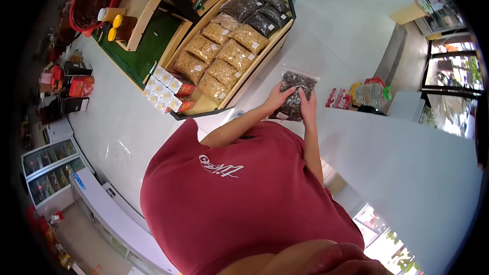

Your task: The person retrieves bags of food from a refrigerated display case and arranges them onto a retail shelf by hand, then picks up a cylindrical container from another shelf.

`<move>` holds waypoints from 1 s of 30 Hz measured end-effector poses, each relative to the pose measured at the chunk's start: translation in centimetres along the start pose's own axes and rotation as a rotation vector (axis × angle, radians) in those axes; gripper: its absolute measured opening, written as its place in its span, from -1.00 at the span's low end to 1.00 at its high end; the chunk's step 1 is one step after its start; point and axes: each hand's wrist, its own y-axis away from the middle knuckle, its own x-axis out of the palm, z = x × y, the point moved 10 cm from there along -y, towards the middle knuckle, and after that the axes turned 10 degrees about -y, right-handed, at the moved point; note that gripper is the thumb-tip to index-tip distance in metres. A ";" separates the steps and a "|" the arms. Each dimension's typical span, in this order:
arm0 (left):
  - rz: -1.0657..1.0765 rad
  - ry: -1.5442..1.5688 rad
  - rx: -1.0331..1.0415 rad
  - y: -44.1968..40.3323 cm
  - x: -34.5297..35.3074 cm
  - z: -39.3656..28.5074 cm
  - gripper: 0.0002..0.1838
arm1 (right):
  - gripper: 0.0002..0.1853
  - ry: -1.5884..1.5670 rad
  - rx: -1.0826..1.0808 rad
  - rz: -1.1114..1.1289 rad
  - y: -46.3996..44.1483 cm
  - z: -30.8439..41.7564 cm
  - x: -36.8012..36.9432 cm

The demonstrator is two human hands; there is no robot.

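Between my two hands is a clear plastic bag of dark dried pieces (pixel 292 109), with a small white label near its lower edge. My left hand (pixel 280 97) grips its left side, thumb lying across the front. On the right side my right hand (pixel 307 105) holds it, thumb also on the front. The bag is in front of my red shirt, to the right of a wooden display bin (pixel 239 89). In that bin lie several bags of light tan dried goods (pixel 237 55), with bags of darker goods (pixel 261 23) at the far end.
Stacked boxes with clear-topped packs (pixel 164 89) stand at the bin's near left corner. Yellow-lidded jars (pixel 122 28) and a red basket (pixel 97 2) are on a green-lined stand. To my right, a white table (pixel 397 147) has a large plastic bottle (pixel 371 94) and red packets (pixel 338 98) by its far edge.
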 end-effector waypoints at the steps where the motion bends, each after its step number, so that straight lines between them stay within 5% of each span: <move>1: -0.028 0.001 -0.011 -1.7 0.0 -0.2 -0.62 | -0.56 0.010 0.025 0.026 -2.2 -0.7 0.1; 12: -0.296 0.114 0.126 -21.8 2.7 -9.8 -0.68 | -0.61 0.029 -0.028 0.326 -28.3 5.4 1.8; 16: -0.447 0.159 -0.062 -26.0 0.4 -7.4 -0.60 | -0.61 0.044 0.067 0.489 -34.1 4.0 5.1; 21: -0.577 0.117 -0.010 -28.6 -3.0 -6.2 -0.60 | -0.60 0.193 0.060 0.569 -37.9 -0.9 7.8; 25: -0.575 0.167 -0.249 -31.1 -5.6 -3.3 -0.58 | -0.57 0.256 0.260 0.671 -40.9 -4.9 10.7; 28: -0.573 0.258 -0.135 -35.5 -7.9 -4.0 -0.58 | -0.57 0.316 0.155 0.692 -44.6 -3.9 13.8; 30: -0.626 0.322 -0.082 -38.0 -9.9 -4.6 -0.58 | -0.56 0.325 0.291 0.693 -47.3 -5.1 16.2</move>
